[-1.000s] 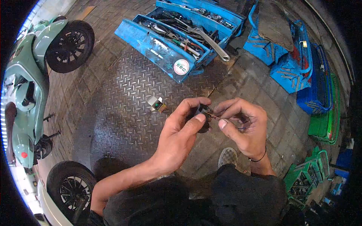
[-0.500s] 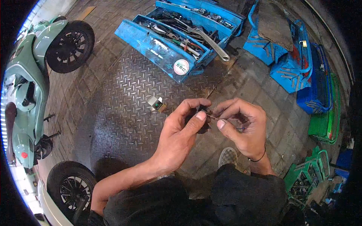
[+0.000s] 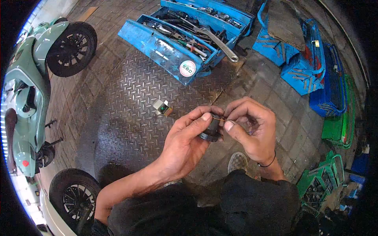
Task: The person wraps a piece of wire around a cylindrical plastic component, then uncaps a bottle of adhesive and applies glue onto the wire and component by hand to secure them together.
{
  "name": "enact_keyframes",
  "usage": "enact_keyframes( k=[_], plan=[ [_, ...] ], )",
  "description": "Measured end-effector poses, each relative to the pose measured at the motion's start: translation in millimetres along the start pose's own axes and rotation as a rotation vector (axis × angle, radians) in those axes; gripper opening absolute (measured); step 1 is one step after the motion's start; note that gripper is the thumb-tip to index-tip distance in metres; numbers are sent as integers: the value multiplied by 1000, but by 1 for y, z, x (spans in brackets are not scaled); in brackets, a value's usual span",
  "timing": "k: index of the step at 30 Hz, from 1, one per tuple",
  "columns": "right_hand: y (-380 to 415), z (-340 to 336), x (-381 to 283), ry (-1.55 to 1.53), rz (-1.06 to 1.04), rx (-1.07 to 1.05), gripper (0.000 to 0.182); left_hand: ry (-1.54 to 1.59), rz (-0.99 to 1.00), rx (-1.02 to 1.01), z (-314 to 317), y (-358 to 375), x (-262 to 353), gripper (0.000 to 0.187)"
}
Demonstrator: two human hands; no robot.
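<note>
My left hand [image 3: 183, 143] is closed round a dark, cup-like cylindrical part [image 3: 212, 129] with a rounded rim at its lower end. The thumb presses on the upper side of this part. From its top a thin brass-coloured rod [image 3: 218, 119], like a needle, reaches across to my right hand [image 3: 256, 131]. My right thumb and fingers are pinched at the rod's outer end, and the fingertips of both hands nearly meet. The inside of the dark part is hidden. Beyond my left hand, a small opened box [image 3: 162, 107] lies on the metal floor plate [image 3: 130, 86].
An open blue toolbox [image 3: 157, 49] full of hand tools stands ahead, with a large wrench [image 3: 220, 43] across it. More blue toolboxes [image 3: 301, 78] and green ones [image 3: 336, 128] line the right. A pale green scooter [image 3: 29, 90] and another wheel [image 3: 75, 196] are at left.
My left hand has turned and lowered slightly, bringing the dark cylindrical part into clearer view. My right fingers have moved slightly left and up, still pinching the rod.
</note>
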State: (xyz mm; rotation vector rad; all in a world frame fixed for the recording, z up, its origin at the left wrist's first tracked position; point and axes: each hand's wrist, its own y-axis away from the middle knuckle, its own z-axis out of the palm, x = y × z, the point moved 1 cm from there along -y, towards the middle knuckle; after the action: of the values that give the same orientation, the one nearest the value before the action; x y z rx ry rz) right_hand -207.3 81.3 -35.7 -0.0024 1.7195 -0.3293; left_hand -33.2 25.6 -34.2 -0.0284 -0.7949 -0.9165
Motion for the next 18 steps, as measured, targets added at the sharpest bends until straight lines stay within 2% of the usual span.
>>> enact_keyframes(
  k=[2,5,13,18],
  plan=[
    [0,1,-1,29,-8,-13,8,42,-19,21,0,0,-1,32],
    [1,5,-5,-116,108,34,8,47,-32,-26,-4,-1,-2,32],
    [-2,1,-1,105,-32,-26,12,81,-43,-24,-1,1,-2,29],
    [-1,3,-5,94,-7,-4,13,58,-40,-14,-1,1,-3,29]
  ],
)
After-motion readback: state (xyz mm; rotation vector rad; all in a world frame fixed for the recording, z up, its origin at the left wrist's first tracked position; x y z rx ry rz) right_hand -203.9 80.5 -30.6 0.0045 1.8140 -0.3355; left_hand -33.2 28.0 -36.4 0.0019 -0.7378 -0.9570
